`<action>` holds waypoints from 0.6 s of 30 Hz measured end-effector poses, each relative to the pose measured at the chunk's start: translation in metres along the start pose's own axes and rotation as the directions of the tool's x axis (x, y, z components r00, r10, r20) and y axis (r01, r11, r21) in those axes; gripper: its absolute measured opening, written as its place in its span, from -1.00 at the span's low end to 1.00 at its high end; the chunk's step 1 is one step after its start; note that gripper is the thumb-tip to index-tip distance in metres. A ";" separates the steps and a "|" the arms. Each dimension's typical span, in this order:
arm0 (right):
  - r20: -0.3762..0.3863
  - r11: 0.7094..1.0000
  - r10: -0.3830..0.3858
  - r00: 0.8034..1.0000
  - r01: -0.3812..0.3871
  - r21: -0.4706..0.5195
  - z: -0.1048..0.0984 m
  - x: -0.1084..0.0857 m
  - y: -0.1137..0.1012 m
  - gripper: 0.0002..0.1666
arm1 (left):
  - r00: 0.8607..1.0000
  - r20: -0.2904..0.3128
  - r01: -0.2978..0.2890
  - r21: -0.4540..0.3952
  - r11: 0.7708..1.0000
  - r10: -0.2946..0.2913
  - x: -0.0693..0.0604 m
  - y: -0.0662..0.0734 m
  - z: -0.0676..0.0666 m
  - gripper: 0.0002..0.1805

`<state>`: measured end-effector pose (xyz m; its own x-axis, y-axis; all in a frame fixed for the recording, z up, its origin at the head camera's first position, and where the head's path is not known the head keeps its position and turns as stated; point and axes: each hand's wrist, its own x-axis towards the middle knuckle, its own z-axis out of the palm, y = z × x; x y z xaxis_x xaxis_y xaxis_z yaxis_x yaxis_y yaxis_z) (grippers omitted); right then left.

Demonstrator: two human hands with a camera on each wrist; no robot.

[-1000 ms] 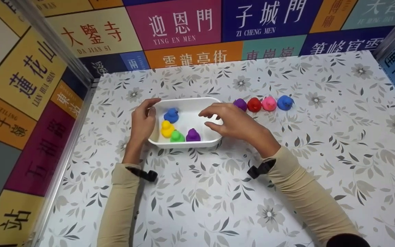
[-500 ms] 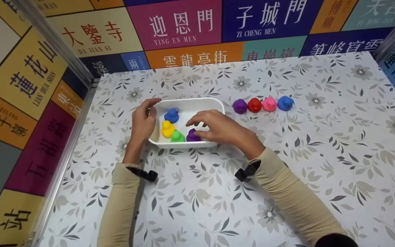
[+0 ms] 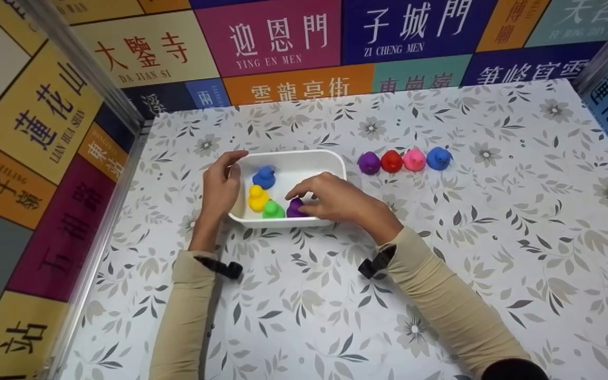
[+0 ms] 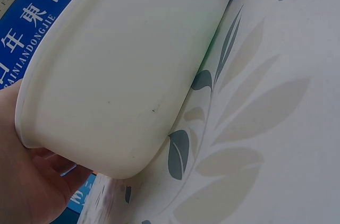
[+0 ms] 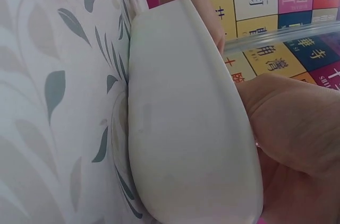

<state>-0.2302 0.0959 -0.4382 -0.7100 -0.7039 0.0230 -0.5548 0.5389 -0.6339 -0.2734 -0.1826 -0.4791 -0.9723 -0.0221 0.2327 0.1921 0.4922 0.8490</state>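
Observation:
A white plastic tub (image 3: pixel 283 224) stands on the table with several small rubber ducks in it. At its left end my left hand (image 3: pixel 221 184) grips the rim; the left wrist view shows the fingers (image 4: pixel 56 168) curled about the tub's end. My right hand (image 3: pixel 333 198) reaches over the near right rim and pinches a purple duck (image 3: pixel 294 208) between thumb and fingers, partly covering it. Left of that duck sit a green duck (image 3: pixel 273 210), a yellow duck (image 3: pixel 257 198) and a blue duck (image 3: pixel 264 178). In the right wrist view the tub's wall hides the fingertips.
Behind the tub's right end, outside it, a row holds a purple duck (image 3: pixel 369 163), a red duck (image 3: pixel 391 161), a pink duck (image 3: pixel 414 159) and a blue duck (image 3: pixel 438 158). A leaf-patterned cover (image 3: pixel 473 253) lies over the table, bordered by printed panels (image 3: pixel 277 37).
My right hand has come down and left from the tub's right rim to the purple duck inside, uncovering the outside purple duck. My left hand and the tub have stayed put.

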 end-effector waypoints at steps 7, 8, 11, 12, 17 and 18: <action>-0.010 1.000 0.022 1.000 -0.022 0.003 0.000 -0.002 0.000 -0.65 | 1.000 -0.006 -0.002 -0.002 1.000 0.002 -0.001 0.001 0.001 -0.59; -0.011 1.000 0.023 1.000 -0.023 0.006 0.000 -0.002 0.000 -0.65 | 1.000 -0.006 -0.005 -0.001 1.000 0.005 -0.001 0.001 0.001 -0.59; -0.015 1.000 0.022 1.000 -0.022 0.008 0.000 -0.002 -0.001 -0.66 | 1.000 -0.006 -0.006 -0.002 1.000 0.006 0.000 0.001 0.001 -0.59; -0.015 1.000 0.022 1.000 -0.021 0.007 -0.001 -0.002 -0.001 -0.66 | 1.000 -0.005 -0.004 -0.002 1.000 0.004 0.000 0.001 0.001 -0.59; -0.039 1.000 0.011 0.999 -0.011 -0.011 -0.003 -0.003 -0.002 -0.65 | 1.000 -0.001 0.004 -0.007 1.000 -0.004 0.000 0.001 0.000 -0.58; -0.050 1.000 0.007 0.999 -0.008 -0.017 -0.004 -0.003 -0.002 -0.64 | 1.000 -0.001 0.004 -0.008 1.000 -0.004 0.000 0.001 0.000 -0.58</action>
<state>-0.2286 0.0984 -0.4340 -0.7344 -0.6763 0.0572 -0.5567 0.5521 -0.6207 -0.2728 -0.1821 -0.4780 -0.9728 -0.0251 0.2301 0.1894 0.4854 0.8536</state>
